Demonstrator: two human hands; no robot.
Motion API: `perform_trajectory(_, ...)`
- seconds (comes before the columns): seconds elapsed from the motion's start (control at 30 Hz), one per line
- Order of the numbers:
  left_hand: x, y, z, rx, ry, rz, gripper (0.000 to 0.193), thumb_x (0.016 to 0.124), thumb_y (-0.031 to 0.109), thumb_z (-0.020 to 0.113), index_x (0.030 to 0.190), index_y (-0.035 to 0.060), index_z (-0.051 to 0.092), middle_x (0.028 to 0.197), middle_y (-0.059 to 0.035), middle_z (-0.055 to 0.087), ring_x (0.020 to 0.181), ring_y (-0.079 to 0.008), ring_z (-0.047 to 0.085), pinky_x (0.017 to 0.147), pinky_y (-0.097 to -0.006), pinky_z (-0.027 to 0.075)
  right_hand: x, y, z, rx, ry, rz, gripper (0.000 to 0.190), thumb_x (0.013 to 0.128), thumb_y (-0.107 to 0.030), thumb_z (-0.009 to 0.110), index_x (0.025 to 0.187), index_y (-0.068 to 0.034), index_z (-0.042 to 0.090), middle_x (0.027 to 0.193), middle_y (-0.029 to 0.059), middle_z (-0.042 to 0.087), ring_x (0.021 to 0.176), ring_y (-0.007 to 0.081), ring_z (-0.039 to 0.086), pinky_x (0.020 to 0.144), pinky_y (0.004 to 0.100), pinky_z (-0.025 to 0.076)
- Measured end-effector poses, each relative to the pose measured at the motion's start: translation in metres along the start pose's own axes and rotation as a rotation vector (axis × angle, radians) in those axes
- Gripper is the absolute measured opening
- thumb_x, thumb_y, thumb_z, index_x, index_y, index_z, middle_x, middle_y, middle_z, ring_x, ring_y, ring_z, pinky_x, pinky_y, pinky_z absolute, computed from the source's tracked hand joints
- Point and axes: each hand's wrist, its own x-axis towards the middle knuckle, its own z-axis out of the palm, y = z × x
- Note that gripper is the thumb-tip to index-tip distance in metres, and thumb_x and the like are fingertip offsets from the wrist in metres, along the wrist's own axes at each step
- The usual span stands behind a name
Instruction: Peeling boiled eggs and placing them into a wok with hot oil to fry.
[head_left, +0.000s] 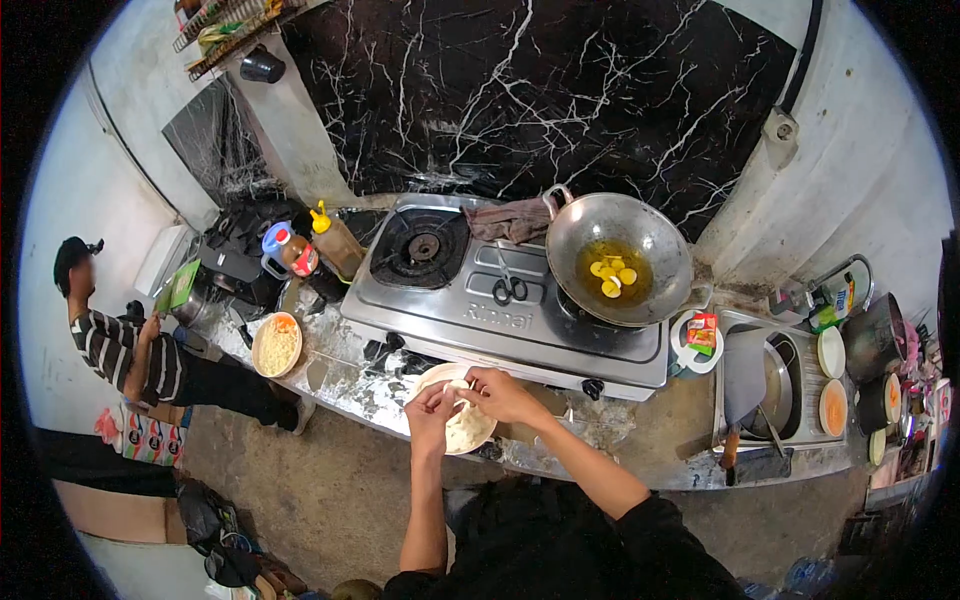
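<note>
Over a round bowl (441, 372) at the counter's front edge, my left hand (429, 417) and my right hand (504, 395) pinch a small whitish piece of dough (458, 385) between their fingertips. Pale dough (469, 430) fills the bowl beneath, partly hidden by my hands. Up and to the right, a metal wok (655, 232) sits on the right burner of a Rinnai gas stove (450, 315). Several yellow and white round pieces (614, 274) lie in the oil at its bottom.
Scissors (510, 288) and a brown cloth (506, 219) lie on the stove. A bowl of shredded food (277, 346) and sauce bottles (301, 256) stand left. A sink (806, 360) holding a pan is right, past a mug with sachets (702, 334). Another person (127, 345) stands far left.
</note>
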Motion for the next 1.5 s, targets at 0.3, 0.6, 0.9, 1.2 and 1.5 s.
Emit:
perform_trajectory(0.3,-0.002,-0.009,0.002,0.025,-0.008,-0.004,0.024,0.088,0.010,0.060,0.105,-0.0064,0.059,0.087,-0.0103,0.065,0.075,-0.0129,0.062,0.068,-0.0271,0.056,-0.016,0.002,-0.014,0.552,0.058,0.114,0.014,0.086,-0.011,0.062,0.084,0.002,0.056,0.065,0.0014,0.056,0.054,0.0074,0.054,0.050,0.0220,0.043)
perform_trajectory(0.6,-0.004,-0.029,-0.020,0.050,-0.014,-0.052,0.030,0.087,0.007,0.060,0.113,-0.0081,0.053,0.101,-0.0178,0.062,0.092,-0.0179,0.061,0.078,-0.0273,0.053,-0.057,-0.028,-0.238,-0.234,0.693,0.179,0.011,0.076,-0.011,0.065,0.077,-0.001,0.068,0.071,0.0190,0.065,0.066,0.0206,0.065,0.059,0.0314,0.049)
perform_trajectory(0.9,-0.017,-0.046,-0.007,0.040,-0.039,-0.107,0.029,0.087,0.007,0.060,0.112,-0.0063,0.054,0.102,-0.0164,0.062,0.092,-0.0181,0.061,0.078,-0.0267,0.053,0.001,0.078,-0.334,-0.904,0.746,0.371,0.018,0.070,-0.016,0.071,0.075,-0.003,0.060,0.080,0.0182,0.062,0.084,0.0346,0.062,0.071,0.0416,0.051)
perform_trajectory(1.2,-0.030,-0.050,-0.020,0.061,0.034,-0.108,0.028,0.085,0.007,0.062,0.109,-0.0055,0.055,0.098,-0.0130,0.063,0.088,-0.0157,0.061,0.076,-0.0259,0.053,0.031,0.106,-0.344,-1.083,0.566,0.407,0.027,0.071,-0.013,0.064,0.093,0.000,0.055,0.093,0.0209,0.060,0.088,0.0376,0.061,0.075,0.0433,0.051)
perform_trajectory(1.5,-0.031,-0.038,-0.013,0.086,0.095,-0.106,0.024,0.085,0.005,0.061,0.107,-0.0039,0.058,0.097,-0.0124,0.064,0.084,-0.0150,0.061,0.075,-0.0260,0.052,0.041,0.105,-0.355,-0.991,0.488,0.376,0.031,0.068,-0.017,0.072,0.091,-0.003,0.055,0.096,0.0207,0.059,0.089,0.0378,0.060,0.075,0.0451,0.050)
